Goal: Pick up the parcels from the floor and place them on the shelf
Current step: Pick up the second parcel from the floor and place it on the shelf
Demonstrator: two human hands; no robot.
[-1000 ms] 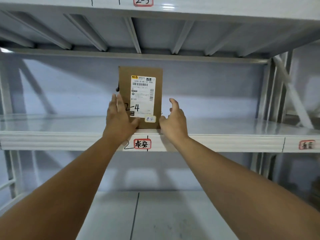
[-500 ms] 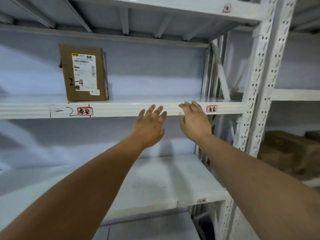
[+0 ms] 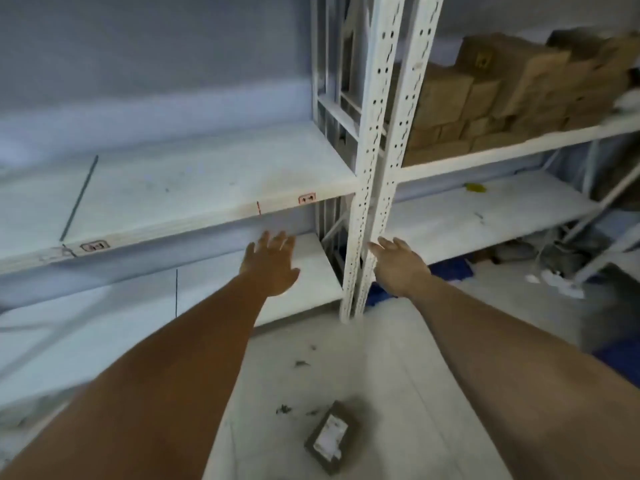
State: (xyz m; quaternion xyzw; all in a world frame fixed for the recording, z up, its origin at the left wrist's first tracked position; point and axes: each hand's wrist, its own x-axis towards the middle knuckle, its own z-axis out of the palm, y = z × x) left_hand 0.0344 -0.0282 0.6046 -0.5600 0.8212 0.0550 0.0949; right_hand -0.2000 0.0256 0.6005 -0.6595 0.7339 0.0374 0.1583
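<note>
A small brown parcel (image 3: 330, 439) with a white label lies on the pale floor near the bottom of the view, between my two forearms. My left hand (image 3: 272, 263) is stretched out in front of the lower white shelf (image 3: 180, 188), fingers spread, holding nothing. My right hand (image 3: 398, 263) is held out just right of the perforated white upright (image 3: 377, 168), fingers apart and empty. Both hands are well above and beyond the parcel. The view is blurred by motion.
Brown cardboard boxes (image 3: 512, 95) are stacked on the neighbouring rack at the right. A lowest shelf board (image 3: 301, 271) sits near the floor. Blue material (image 3: 450, 270), white scraps (image 3: 554, 278) and dark debris (image 3: 301, 363) lie on the floor.
Both hands let go of the labelled box on the upper shelf and drew back. My view swung right and down, so that box has left the frame and a parcel on the floor appears.
</note>
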